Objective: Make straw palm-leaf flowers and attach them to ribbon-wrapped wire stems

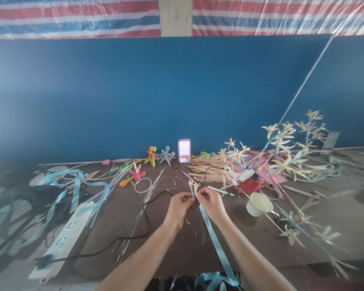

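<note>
In the head view, my left hand (181, 206) and my right hand (211, 203) meet over the middle of the table. Between them stands a small cream artificial flower (194, 186), its petals pointing up. The left fingers pinch the base of this flower. A light blue ribbon (212, 234) is pinched in my right fingers against the flower's base. From there it runs down towards my lap, where it lies in loose folds. Fingertips cover most of the flower's stem.
Thin wires (139, 214) and a power strip (65, 238) with a black cable lie left. Tan strips (208, 167) lie behind my hands. At right are a white cup (259, 204), a glue gun (242, 176) and finished flower sprays (282, 143). A blue panel (170, 93) stands behind.
</note>
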The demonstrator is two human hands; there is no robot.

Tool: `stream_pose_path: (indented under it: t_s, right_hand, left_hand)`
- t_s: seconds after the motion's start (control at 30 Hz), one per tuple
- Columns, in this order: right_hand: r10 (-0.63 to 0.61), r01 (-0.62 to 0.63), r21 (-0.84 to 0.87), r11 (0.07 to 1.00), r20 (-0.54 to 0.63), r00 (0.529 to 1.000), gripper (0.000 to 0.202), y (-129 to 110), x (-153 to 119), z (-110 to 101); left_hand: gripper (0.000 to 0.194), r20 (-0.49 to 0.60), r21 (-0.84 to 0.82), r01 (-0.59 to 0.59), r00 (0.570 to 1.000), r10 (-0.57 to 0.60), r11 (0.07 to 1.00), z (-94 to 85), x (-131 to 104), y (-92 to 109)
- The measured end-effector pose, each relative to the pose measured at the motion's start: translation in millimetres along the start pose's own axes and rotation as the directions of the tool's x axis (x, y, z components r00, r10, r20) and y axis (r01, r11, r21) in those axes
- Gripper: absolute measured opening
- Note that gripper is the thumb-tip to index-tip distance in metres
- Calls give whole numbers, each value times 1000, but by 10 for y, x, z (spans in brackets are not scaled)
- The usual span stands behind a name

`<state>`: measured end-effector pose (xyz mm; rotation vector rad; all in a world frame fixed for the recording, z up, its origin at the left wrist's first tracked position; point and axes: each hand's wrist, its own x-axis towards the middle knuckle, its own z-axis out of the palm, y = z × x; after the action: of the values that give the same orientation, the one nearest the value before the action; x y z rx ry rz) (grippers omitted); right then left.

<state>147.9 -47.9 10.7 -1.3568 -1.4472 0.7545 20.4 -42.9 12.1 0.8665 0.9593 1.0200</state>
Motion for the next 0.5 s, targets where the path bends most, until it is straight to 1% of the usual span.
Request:
stream_pose_path:
  t_s: [0.17, 0.33, 0.5]
  right_hand:
    - [-12, 11, 24, 1000, 39, 999, 15, -3, 10, -39]
    - [-17, 21, -37, 999, 106, 994, 14, -16, 64, -120]
    - [-7, 16, -77, 997, 109, 994, 16, -70, 101, -174]
  left_hand:
    - [21, -6, 40, -31, 1000, 31, 999, -11, 25, -6]
    - [20, -56, 110, -45, 997, 51, 993, -25, 59, -6]
    - [20, -72, 112, -46, 996, 54, 993, -6, 84, -14]
